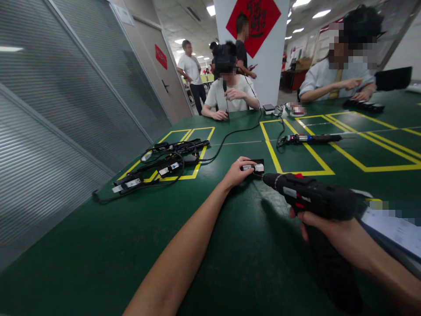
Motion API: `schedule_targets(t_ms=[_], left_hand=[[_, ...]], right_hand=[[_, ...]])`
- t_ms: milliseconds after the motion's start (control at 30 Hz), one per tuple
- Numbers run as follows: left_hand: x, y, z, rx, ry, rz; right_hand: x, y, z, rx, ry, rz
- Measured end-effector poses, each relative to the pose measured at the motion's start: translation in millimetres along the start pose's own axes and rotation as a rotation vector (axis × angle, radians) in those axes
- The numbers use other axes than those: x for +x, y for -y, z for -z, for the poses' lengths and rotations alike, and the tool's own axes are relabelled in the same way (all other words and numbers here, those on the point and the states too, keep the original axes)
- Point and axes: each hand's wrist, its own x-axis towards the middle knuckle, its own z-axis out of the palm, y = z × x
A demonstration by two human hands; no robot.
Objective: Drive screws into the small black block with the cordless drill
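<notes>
My right hand [324,226] is wrapped round the grip of a black cordless drill [315,195] with red accents. The drill lies level and points left, its thin bit reaching the side of a small black block with a white label [259,167]. Whether the bit touches the block or stops just short, I cannot tell. My left hand [239,170] holds that block down on the green table [210,228], fingers curled over its left end. The fingers hide part of the block.
Black power adapters and cables [171,164] lie at the left inside yellow tape. An electric screwdriver [312,138] lies at the back right. Papers [391,228] are by my right arm. Across the table sit a co-worker [230,90] with a screwdriver and another person [338,79].
</notes>
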Motion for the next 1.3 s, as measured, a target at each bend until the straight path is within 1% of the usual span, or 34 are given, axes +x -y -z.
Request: schedule_targets(t_ms=[100, 233, 333, 500, 633, 733, 833, 1000, 1100, 1233, 1300], left_hand=[[-0.1, 0.4, 0.2, -0.004, -0.005, 0.000], [0.3, 0.7, 0.5, 0.003, -0.001, 0.018], [0.2, 0.4, 1.2, -0.004, 0.002, 0.010], [0.0, 0.7, 1.4, -0.012, 0.001, -0.020], [1.1, 1.7, -0.1, -0.001, -0.001, -0.015], [1.4, 1.5, -0.5, 0.008, 0.002, 0.009], [0.8, 0.9, 0.1, 0.005, 0.000, 0.003], [0.0, 2.0, 0.7, -0.005, 0.000, -0.030], [0.3, 2.6, 0.4, 0.001, 0.000, -0.023], [0.6, 1.0, 0.7, -0.001, 0.004, -0.013], [0.5, -0.1, 1.1, -0.003, 0.007, 0.000]], right_hand=[[-2.3, 2.4, -1.3, -0.011, -0.020, -0.010], [-3.7, 4.4, -2.2, -0.026, -0.054, 0.035], [-1.8, 2.8, -1.4, -0.009, -0.033, 0.049], [0.8, 0.9, 0.2, -0.028, -0.007, 0.010], [0.0, 1.4, 0.1, -0.041, -0.005, 0.056], [-2.4, 4.3, -1.2, -0.033, -0.044, 0.032], [-4.4, 7.5, -2.8, -0.006, -0.062, 0.004], [-2.3, 4.5, -2.3, -0.011, -0.045, 0.008], [-0.8, 1.3, -1.2, -0.009, -0.040, 0.017], [-0.9, 0.6, -0.4, -0.019, -0.027, -0.024], [-0.6, 0.5, -0.2, -0.027, -0.038, -0.011]])
